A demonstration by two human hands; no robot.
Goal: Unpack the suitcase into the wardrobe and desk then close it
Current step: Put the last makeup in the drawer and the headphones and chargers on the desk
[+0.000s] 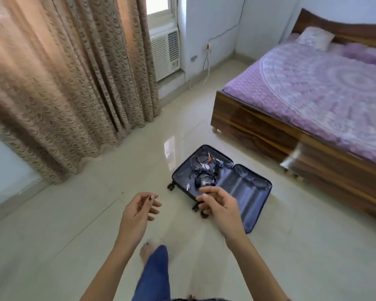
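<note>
A dark blue suitcase (243,187) lies flat and open on the tiled floor, its grey lining showing. In its far half sits a tangle of cables and black headphones (204,170); the near half looks bare. My left hand (139,209) hovers in the air left of the case, fingers loosely curled, holding nothing. My right hand (217,205) hovers over the case's near corner by its wheels, fingers relaxed and holding nothing. Neither hand touches the suitcase.
A wooden bed (291,131) with a purple cover stands to the right of the case. Long patterned curtains (63,83) hang on the left, with a window air conditioner (165,53) behind them. My leg in blue trousers (154,274) steps forward on the floor.
</note>
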